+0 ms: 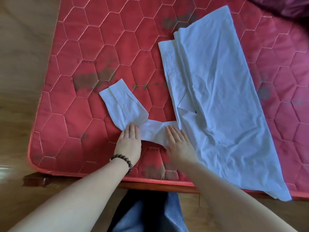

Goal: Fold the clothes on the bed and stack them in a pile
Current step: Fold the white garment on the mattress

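Both hands lie flat, palms down, fingers straight and together, pressing on the sleeve (pixel 147 129) of a white shirt (pixel 217 97). I see my left hand (pixel 128 141) near the sleeve's bend, just below the buttoned cuff (pixel 117 99), with a brown bead bracelet (pixel 122 160) at its wrist. My right hand (pixel 178 143) rests where the sleeve meets the shirt body, fingertips touching the cloth. Neither hand grips anything. The shirt lies lengthwise on a red quilted mattress (pixel 100 47), its body to the right of the sleeve and its lower hem hanging over the mattress's near edge. I can read no label or writing on the shirt. Both forearms reach in from below the sleeve.
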{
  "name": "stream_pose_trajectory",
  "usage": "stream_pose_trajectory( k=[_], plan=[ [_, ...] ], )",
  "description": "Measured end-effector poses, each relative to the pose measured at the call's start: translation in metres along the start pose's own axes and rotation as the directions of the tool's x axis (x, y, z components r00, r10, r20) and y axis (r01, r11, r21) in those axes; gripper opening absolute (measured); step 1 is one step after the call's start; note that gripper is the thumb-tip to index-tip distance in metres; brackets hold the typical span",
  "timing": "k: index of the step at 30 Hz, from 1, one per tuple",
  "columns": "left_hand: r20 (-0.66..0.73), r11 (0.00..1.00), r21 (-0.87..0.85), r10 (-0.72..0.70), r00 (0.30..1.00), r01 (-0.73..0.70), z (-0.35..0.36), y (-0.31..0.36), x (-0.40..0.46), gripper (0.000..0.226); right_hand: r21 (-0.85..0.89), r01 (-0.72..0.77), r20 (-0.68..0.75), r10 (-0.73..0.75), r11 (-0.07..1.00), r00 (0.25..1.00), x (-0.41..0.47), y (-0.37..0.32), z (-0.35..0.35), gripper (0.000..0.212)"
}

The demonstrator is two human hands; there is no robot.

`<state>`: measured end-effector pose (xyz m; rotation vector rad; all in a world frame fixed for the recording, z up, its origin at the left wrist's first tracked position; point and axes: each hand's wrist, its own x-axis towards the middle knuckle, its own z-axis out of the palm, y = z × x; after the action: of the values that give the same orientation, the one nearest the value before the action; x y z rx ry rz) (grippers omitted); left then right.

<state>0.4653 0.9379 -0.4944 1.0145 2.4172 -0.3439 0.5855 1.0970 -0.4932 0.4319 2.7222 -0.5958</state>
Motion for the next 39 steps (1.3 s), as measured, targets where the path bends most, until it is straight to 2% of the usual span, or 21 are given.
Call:
stream_pose_trajectory(
  k=[3,5,7,8,9,10,11,13,16,18,22,27,29,32,35,37,39],
  plan=[
    [0.001,0.999,-0.026,-0.028,1.000,0.028,-0.010,0.005,-0.008,0.065,0.108,-0.067,-0.093,0.078,0.992,0.993,-0.006,-0.003,0.003,0.065],
    [-0.120,0.994,-0.106,0.004,0.993,-0.017,-0.022,0.010,-0.011,0.071,0.126,-0.039,-0.126,0.055,0.991,0.990,-0.008,-0.006,0.003,0.056],
    [-0.262,0.964,-0.104,0.209,0.942,-0.243,-0.029,0.018,-0.009,0.078,0.163,0.062,-0.116,-0.043,0.985,0.992,-0.013,-0.009,0.003,0.048],
    [-0.248,0.924,-0.046,0.358,0.900,-0.380,-0.034,0.022,-0.006,0.079,0.163,0.118,-0.098,-0.103,0.980,0.990,-0.015,-0.011,0.003,0.047],
    [-0.177,0.877,0.015,0.475,0.862,-0.480,-0.039,0.026,-0.004,0.076,0.139,0.166,-0.071,-0.158,0.976,0.985,-0.019,-0.011,0.004,0.048],
    [-0.067,0.850,0.067,0.527,0.847,-0.523,-0.042,0.030,-0.002,0.071,0.101,0.204,-0.052,-0.199,0.974,0.979,-0.023,-0.010,0.005,0.047],
    [0.030,0.853,0.115,0.509,0.860,-0.509,-0.044,0.032,0.001,0.063,0.076,0.225,-0.043,-0.222,0.971,0.974,-0.027,-0.009,0.005,0.045],
    [0.124,0.879,0.234,0.397,0.910,-0.415,-0.048,0.031,0.003,0.043,0.075,0.208,-0.014,-0.207,0.975,0.978,-0.035,-0.007,0.009,0.052],
    [0.095,0.875,0.378,0.290,0.952,-0.304,-0.048,0.018,-0.001,0.030,0.047,0.125,0.064,-0.128,0.991,0.990,-0.046,-0.007,0.014,0.082],
    [0.069,0.881,0.418,0.210,0.975,-0.219,-0.042,0.003,-0.009,0.031,0.040,0.099,0.118,-0.103,0.994,0.988,-0.052,-0.008,0.019,0.089],
    [0.053,0.893,0.447,0.029,0.998,-0.049,-0.028,-0.036,-0.032,0.036,0.002,0.101,0.148,-0.101,0.995,0.984,-0.054,-0.013,0.024,0.069],
    [-0.016,0.903,0.423,-0.075,0.997,0.074,-0.005,-0.077,-0.065,0.045,-0.001,0.110,0.185,-0.108,0.994,0.977,-0.058,-0.026,0.027,0.050],
    [0.029,0.904,0.402,-0.173,0.984,0.147,0.009,-0.084,-0.073,0.042,0.004,0.104,0.176,-0.103,0.995,0.979,-0.061,-0.029,0.029,0.044],
    [0.127,0.891,0.354,-0.345,0.930,0.283,0.021,-0.087,-0.080,0.045,0.003,0.120,0.182,-0.119,0.993,0.976,-0.063,-0.032,0.031,0.044],
    [0.134,0.929,0.251,-0.313,0.940,0.273,0.018,-0.087,-0.078,0.030,-0.004,0.092,0.151,-0.091,0.996,0.984,-0.063,-0.033,0.030,0.045],
    [0.019,0.964,0.181,-0.200,0.980,0.193,0.013,-0.086,-0.076,0.022,-0.025,0.079,0.161,-0.074,0.997,0.984,-0.062,-0.034,0.030,0.049],
    [-0.146,0.994,0.084,-0.064,0.987,0.077,0.014,-0.089,-0.071,0.030,-0.060,0.062,0.194,-0.049,0.996,0.980,-0.059,-0.036,0.031,0.054]
  ],
)
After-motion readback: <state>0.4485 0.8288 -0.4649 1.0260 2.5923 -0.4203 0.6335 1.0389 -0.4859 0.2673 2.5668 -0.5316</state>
